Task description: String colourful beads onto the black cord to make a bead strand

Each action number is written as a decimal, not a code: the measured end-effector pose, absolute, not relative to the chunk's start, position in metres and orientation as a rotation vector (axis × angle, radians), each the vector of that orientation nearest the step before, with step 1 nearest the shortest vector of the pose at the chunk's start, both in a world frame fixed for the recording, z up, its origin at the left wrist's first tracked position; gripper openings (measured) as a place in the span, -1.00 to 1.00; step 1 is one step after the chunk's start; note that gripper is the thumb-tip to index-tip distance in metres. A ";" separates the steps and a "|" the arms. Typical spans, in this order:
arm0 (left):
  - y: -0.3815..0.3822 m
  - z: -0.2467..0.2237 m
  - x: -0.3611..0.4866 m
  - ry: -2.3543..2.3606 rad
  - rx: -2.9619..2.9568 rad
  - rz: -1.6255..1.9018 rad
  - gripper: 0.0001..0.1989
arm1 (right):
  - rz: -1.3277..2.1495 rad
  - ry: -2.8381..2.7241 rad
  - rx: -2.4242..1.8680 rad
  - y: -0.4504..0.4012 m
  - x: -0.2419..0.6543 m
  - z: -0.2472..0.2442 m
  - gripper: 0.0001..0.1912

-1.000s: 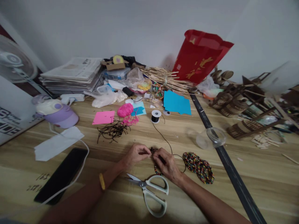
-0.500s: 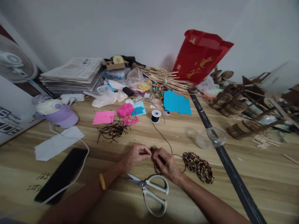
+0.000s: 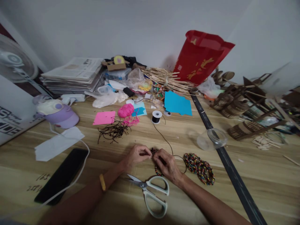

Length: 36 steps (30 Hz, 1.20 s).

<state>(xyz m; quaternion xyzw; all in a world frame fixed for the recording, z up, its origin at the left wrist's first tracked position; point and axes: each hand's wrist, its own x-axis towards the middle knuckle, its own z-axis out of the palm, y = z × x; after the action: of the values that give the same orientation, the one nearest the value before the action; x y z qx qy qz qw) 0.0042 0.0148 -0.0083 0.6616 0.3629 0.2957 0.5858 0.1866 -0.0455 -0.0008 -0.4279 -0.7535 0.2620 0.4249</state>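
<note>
My left hand (image 3: 138,154) is closed in a pinch, its thumb and fingertips meeting the tips of my right hand. What lies between the left fingertips is too small to make out. My right hand (image 3: 167,165) pinches what looks like black cord (image 3: 164,138), which comes from a white spool (image 3: 157,117) and loops beside that hand. Behind and below the right fingers, a string of small dark, multicoloured beads (image 3: 156,170) shows in part. White-handled scissors (image 3: 150,190) lie spread just below both hands. A coiled bead strand (image 3: 199,168) rests right of them.
Cut black cords (image 3: 113,130), pink yarn (image 3: 126,110) and blue paper (image 3: 177,103) lie beyond the hands. A clear plastic cup (image 3: 206,139) is at right, near woven baskets (image 3: 239,128). A black phone-like slab (image 3: 61,176) and white cable (image 3: 81,170) are at left.
</note>
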 end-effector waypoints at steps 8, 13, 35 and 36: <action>0.014 -0.006 0.004 0.838 1.566 0.682 -0.90 | 0.652 -1.883 -1.068 -0.045 0.187 -0.003 -0.85; 0.014 -0.003 0.004 0.860 1.575 0.676 -0.91 | 0.658 -1.886 -1.071 -0.045 0.187 -0.002 -0.84; 0.013 -0.007 0.004 0.838 1.625 0.669 -0.90 | 0.671 -1.883 -1.068 -0.045 0.186 -0.003 -0.87; 0.013 -0.007 0.004 0.843 1.614 0.667 -0.90 | 0.676 -1.872 -1.074 -0.045 0.186 -0.004 -0.88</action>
<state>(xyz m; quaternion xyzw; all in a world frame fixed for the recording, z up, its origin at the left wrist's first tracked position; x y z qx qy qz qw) 0.0044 0.0129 -0.0066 0.6864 0.3585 0.2836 0.5656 0.1863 -0.0453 -0.0040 -0.4298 -0.7488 0.2706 0.4258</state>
